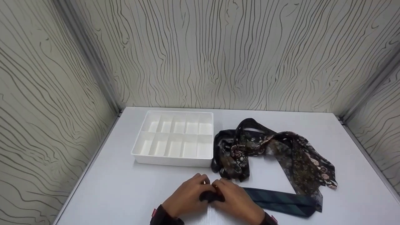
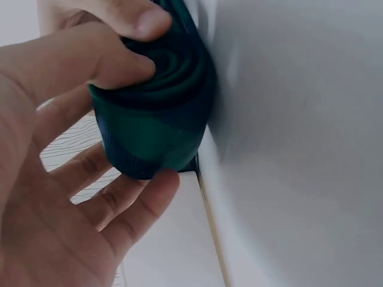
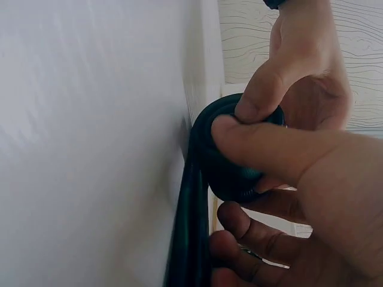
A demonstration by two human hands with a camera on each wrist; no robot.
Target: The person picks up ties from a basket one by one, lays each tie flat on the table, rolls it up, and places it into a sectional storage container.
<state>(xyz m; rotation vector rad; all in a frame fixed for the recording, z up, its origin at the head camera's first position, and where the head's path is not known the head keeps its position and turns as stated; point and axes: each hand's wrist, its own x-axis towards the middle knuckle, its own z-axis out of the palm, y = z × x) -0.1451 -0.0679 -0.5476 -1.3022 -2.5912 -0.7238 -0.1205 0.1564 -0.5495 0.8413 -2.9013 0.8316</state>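
Observation:
Both hands hold a dark green and navy striped necktie, partly wound into a roll near the front of the table. My left hand grips the left side of the roll, its thumb on the coiled edge and fingertips against the outer wrap. From the other side, my right hand pinches the roll, thumb pressed on the coil and fingers curled below. The flat tail of the tie runs rightward along the tabletop. In the head view the fingers hide much of the roll.
A white divided tray with two rows of compartments stands behind the hands, to the left. Dark floral cloths lie heaped to its right, one end reaching the tie's tail. Wood-patterned panels enclose the white table.

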